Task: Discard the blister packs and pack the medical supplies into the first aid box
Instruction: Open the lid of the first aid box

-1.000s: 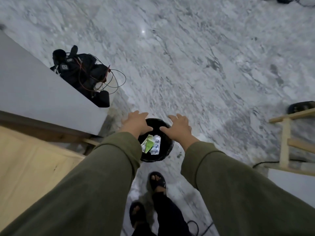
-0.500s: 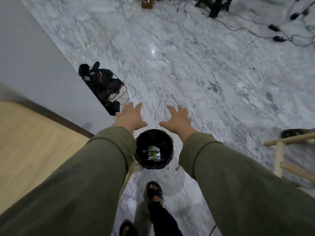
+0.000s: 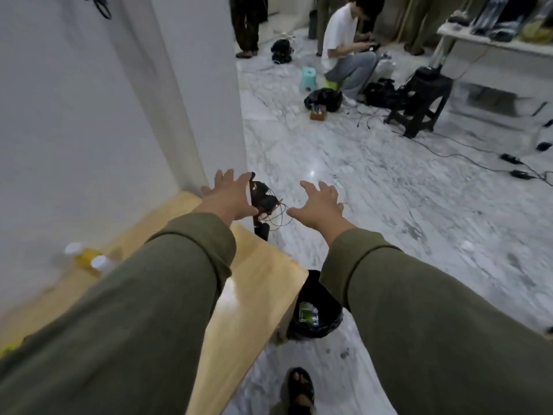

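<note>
A black bin [image 3: 321,330] stands on the marble floor beside the corner of the wooden table [image 3: 257,283]. Green and silver blister packs [image 3: 307,313] lie inside it. My left hand [image 3: 230,196] and my right hand [image 3: 320,205] are stretched out in front of me with spread fingers, and both hold nothing. They hover well above and beyond the bin. Two bottles with white caps [image 3: 86,259] stand blurred on the table at the left. The first aid box is out of view.
A white wall [image 3: 119,100] rises at the left behind the table. A black bag with red cables [image 3: 263,202] lies on the floor by the wall. Further off a person [image 3: 347,46] sits among bags, cables and a black stool [image 3: 422,97].
My view has lifted from the bin toward the room. Both hands have risen away from the bin's rim and stay empty. The blister packs remain in the bin.
</note>
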`<state>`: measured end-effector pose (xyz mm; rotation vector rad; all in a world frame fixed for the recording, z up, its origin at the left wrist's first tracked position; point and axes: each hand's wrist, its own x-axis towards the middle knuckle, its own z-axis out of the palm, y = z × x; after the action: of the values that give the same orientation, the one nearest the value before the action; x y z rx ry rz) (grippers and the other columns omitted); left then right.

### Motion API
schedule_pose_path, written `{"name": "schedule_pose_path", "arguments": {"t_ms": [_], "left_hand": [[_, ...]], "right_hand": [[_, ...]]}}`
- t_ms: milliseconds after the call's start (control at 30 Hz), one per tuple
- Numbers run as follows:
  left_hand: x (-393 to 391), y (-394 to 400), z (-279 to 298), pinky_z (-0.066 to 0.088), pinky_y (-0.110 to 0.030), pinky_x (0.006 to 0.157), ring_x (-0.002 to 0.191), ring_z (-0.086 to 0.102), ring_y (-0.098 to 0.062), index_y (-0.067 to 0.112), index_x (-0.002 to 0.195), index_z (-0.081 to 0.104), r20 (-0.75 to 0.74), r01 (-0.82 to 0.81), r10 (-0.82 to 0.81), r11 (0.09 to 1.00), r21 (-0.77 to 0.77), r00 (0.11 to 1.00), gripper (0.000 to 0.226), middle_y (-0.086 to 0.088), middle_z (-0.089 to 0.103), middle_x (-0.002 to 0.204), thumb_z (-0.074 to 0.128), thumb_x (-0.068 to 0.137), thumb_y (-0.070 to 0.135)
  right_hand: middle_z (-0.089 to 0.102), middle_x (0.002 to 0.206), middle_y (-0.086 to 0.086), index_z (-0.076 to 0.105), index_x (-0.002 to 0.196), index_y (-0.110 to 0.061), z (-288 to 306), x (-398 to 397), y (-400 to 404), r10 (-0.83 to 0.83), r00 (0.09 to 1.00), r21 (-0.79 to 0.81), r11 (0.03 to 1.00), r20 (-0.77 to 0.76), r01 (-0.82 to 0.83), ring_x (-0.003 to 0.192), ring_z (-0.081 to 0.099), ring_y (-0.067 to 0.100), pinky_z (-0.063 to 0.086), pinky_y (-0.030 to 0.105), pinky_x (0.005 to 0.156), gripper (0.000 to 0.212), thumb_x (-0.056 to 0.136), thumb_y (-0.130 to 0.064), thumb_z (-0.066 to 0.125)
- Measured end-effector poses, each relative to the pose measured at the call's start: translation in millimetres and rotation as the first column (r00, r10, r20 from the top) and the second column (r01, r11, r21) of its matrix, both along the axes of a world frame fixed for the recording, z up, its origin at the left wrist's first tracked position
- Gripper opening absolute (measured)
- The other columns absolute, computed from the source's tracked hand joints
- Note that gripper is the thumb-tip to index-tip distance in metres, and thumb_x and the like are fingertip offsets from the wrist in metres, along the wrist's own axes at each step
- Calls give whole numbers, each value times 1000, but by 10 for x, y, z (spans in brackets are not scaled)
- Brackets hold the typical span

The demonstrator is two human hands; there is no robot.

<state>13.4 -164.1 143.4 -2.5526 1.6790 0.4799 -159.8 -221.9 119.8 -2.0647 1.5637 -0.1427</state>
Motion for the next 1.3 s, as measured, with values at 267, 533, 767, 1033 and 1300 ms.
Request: {"name": "schedule_pose_path", "arguments": {"t_ms": [267, 533, 767, 1033, 1300], "left_hand": [[625, 1182, 661, 10, -57, 114, 148, -7, -28, 30, 150, 9, 23, -166, 171, 975, -145, 985, 86, -5, 0, 161, 64, 85, 41], [1208, 2265, 1076, 13, -56, 114, 148, -7, -28, 31, 150, 8, 56, -373, 394, 901, -219, 917, 89, -6, -1, 161, 66, 83, 43], [1537, 3382, 1192, 15, -56, 113, 147, -4, -29, 32, 150, 8, 66, -619, 647, 751, -231, 760, 90, -6, 1, 160, 66, 82, 46], [1581, 4698, 952, 13, -54, 114, 147, -6, -30, 30, 150, 8, 18, -819, 833, 547, -172, 553, 89, -7, 0, 160, 65, 83, 45], [1743, 5621, 346, 16, -55, 112, 147, -6, -29, 31, 150, 6, -80, -899, 897, 427, -95, 434, 99, -6, -1, 160, 71, 77, 48]], "right_hand": [[9, 157, 9, 20, 145, -31, 691, 768, 821, 187, 982, -133, 974, 29, -182, 145, -3, 31, 12, 54, 114, 74, 83, -40, 60], [14, 155, 10, 21, 145, -30, 1197, 1648, 1610, 448, 893, -260, 868, 41, -424, 144, 6, 30, 17, 53, 113, 73, 84, -42, 60], [15, 156, 9, 22, 144, -32, 1285, 2349, 2358, 691, 723, -296, 693, 12, -657, 144, 6, 29, 18, 54, 115, 74, 83, -45, 61], [14, 156, 9, 22, 144, -31, 995, 2816, 3351, 873, 488, -252, 470, -8, -846, 145, 3, 29, 16, 52, 113, 74, 83, -44, 62], [14, 156, 8, 17, 145, -35, 417, 3093, 4153, 915, 403, -103, 403, 18, -910, 144, 11, 30, 21, 52, 112, 86, 78, -44, 70]]}}
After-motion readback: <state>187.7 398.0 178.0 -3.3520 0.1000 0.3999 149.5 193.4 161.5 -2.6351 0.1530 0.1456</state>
